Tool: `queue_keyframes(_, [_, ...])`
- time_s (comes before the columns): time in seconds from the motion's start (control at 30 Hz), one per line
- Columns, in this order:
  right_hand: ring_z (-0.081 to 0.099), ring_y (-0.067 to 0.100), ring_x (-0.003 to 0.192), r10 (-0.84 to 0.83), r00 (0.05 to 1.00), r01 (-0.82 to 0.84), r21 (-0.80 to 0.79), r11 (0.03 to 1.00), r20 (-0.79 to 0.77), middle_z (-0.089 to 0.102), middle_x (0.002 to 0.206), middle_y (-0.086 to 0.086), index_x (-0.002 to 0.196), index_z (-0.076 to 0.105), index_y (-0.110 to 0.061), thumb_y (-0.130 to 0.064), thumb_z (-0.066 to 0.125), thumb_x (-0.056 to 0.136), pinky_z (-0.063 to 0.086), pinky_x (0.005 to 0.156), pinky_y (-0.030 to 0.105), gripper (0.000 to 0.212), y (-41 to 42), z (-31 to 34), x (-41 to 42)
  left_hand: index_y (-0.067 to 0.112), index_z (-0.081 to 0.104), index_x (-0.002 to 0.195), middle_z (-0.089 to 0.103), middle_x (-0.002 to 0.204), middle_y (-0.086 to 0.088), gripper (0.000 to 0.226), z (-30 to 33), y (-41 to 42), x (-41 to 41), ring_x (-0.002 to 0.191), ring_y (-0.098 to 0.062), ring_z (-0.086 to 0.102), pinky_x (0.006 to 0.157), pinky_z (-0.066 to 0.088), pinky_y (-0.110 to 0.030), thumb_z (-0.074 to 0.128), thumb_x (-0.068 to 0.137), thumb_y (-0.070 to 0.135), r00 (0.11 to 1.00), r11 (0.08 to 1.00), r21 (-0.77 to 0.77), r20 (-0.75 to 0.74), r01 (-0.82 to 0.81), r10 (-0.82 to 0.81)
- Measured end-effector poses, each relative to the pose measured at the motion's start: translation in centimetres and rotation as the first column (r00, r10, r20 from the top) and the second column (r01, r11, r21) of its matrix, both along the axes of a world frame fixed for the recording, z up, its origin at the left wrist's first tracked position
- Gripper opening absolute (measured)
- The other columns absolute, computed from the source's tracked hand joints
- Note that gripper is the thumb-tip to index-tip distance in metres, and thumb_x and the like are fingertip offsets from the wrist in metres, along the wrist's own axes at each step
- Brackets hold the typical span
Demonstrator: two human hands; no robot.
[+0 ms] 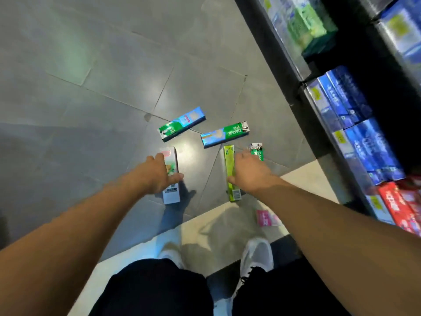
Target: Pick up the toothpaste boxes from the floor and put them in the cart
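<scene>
Several toothpaste boxes lie on the grey tiled floor. My left hand grips a white box from above, thumb on its right side. My right hand closes round a yellow-green box and covers part of a green Darlie box. Two green-and-blue boxes lie farther out, one at the left and one at the right. A pink box lies near my right foot. No cart is in view.
A dark store shelf runs along the right, stocked with blue, green and red boxes. My white shoes stand on a pale floor strip below the boxes. Grey floor spreads to the left.
</scene>
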State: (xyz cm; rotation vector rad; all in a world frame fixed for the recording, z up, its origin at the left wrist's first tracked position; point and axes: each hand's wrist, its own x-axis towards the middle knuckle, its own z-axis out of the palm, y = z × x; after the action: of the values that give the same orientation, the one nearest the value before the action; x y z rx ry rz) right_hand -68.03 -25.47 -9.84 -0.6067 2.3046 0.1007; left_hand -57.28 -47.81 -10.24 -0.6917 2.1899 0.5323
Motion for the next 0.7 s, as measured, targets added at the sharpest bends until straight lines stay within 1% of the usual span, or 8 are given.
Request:
queue_keyframes(0.13, [0.049, 0.036, 0.123, -0.085, 0.996, 0.085, -0.024, 0.996, -0.005, 0.046, 0.135, 0.019, 0.135, 0.041, -0.006, -0.043, 0.072, 0.084, 0.046, 0.101, 0.044, 0.069, -0.1, -7.7, -1.3, 0.01, 0.026, 0.145, 0.041, 0.142, -0.02, 0.091, -8.2, -0.3, -0.9, 0.126, -0.04, 0.047, 0.104, 0.042, -0.053, 0.063, 0.081, 0.063, 0.998, 0.998, -0.042, 0.0, -0.056, 0.056])
queue_keyframes(0.27, [0.051, 0.036, 0.123, -0.235, 0.972, 0.235, -0.013, 0.972, 0.026, 0.048, 0.135, 0.018, 0.137, 0.035, -0.006, -0.047, 0.08, 0.075, 0.045, 0.098, 0.043, 0.087, 0.1, -13.1, -1.6, 0.005, 0.013, 0.146, 0.04, 0.144, -0.022, 0.099, -12.6, -0.3, -2.1, 0.125, -0.042, 0.05, 0.1, 0.047, -0.053, 0.069, 0.081, 0.054, 0.979, 0.979, -0.033, -0.011, -0.203, 0.202])
queue_keyframes(0.37, [0.054, 0.038, 0.121, -0.356, 0.926, 0.359, 0.003, 0.933, 0.121, 0.049, 0.137, 0.021, 0.148, 0.013, -0.004, -0.041, 0.082, 0.074, 0.046, 0.096, 0.044, 0.108, -0.2, -15.3, -0.8, 0.005, 0.008, 0.148, 0.042, 0.143, -0.023, 0.106, -14.4, -0.6, -1.5, 0.124, -0.041, 0.051, 0.102, 0.046, -0.052, 0.074, 0.078, 0.05, 0.969, 0.969, -0.014, 0.014, -0.247, 0.247])
queue_keyframes(0.43, [0.056, 0.039, 0.118, -0.402, 0.906, 0.404, 0.016, 0.915, 0.13, 0.052, 0.135, 0.023, 0.151, -0.002, -0.005, -0.034, 0.082, 0.077, 0.046, 0.095, 0.043, 0.115, -0.5, -16.1, -0.4, 0.005, 0.009, 0.147, 0.043, 0.141, -0.021, 0.105, -14.9, -0.6, -1.0, 0.124, -0.038, 0.051, 0.103, 0.045, -0.05, 0.077, 0.078, 0.046, 0.962, 0.962, -0.013, 0.014, -0.271, 0.271])
queue_keyframes(0.5, [0.06, 0.038, 0.112, -0.416, 0.906, 0.416, 0.013, 0.909, 0.075, 0.058, 0.127, 0.021, 0.147, 0.007, -0.005, -0.026, 0.081, 0.079, 0.047, 0.088, 0.041, 0.102, -0.4, -16.6, -0.1, 0.006, 0.01, 0.146, 0.043, 0.138, -0.02, 0.104, -15.1, -0.4, -0.7, 0.124, -0.036, 0.05, 0.102, 0.045, -0.047, 0.078, 0.077, 0.044, 0.957, 0.958, -0.012, 0.039, -0.287, 0.288])
queue_keyframes(0.6, [0.063, 0.037, 0.106, -0.397, 0.916, 0.398, -0.008, 0.917, 0.057, 0.062, 0.116, 0.017, 0.126, 0.03, -0.006, -0.018, 0.079, 0.078, 0.048, 0.08, 0.037, 0.07, -0.1, -16.3, -0.9, 0.009, 0.002, 0.149, 0.044, 0.135, -0.017, 0.11, -15.4, 0.2, -1.1, 0.124, -0.033, 0.049, 0.102, 0.043, -0.043, 0.078, 0.077, 0.044, 0.924, 0.927, 0.031, 0.099, -0.373, 0.369])
queue_keyframes(0.63, [0.062, 0.036, 0.106, -0.382, 0.92, 0.385, -0.02, 0.922, 0.089, 0.062, 0.115, 0.016, 0.122, 0.034, -0.007, -0.02, 0.081, 0.075, 0.047, 0.078, 0.035, 0.068, 0.0, -16.0, -1.5, 0.01, -0.004, 0.15, 0.043, 0.136, -0.017, 0.115, -15.7, 0.5, -1.3, 0.125, -0.033, 0.049, 0.103, 0.042, -0.043, 0.078, 0.077, 0.044, 0.912, 0.914, 0.042, 0.108, -0.403, 0.397])
queue_keyframes(0.7, [0.062, 0.032, 0.107, -0.365, 0.915, 0.38, -0.06, 0.923, 0.171, 0.062, 0.116, 0.012, 0.123, 0.041, -0.006, -0.028, 0.088, 0.069, 0.047, 0.08, 0.032, 0.075, 0.0, -15.1, -3.0, 0.011, -0.014, 0.15, 0.041, 0.138, -0.017, 0.126, -16.3, 1.1, -1.8, 0.125, -0.034, 0.048, 0.105, 0.041, -0.044, 0.078, 0.074, 0.049, 0.894, 0.899, 0.02, 0.11, -0.438, 0.434])
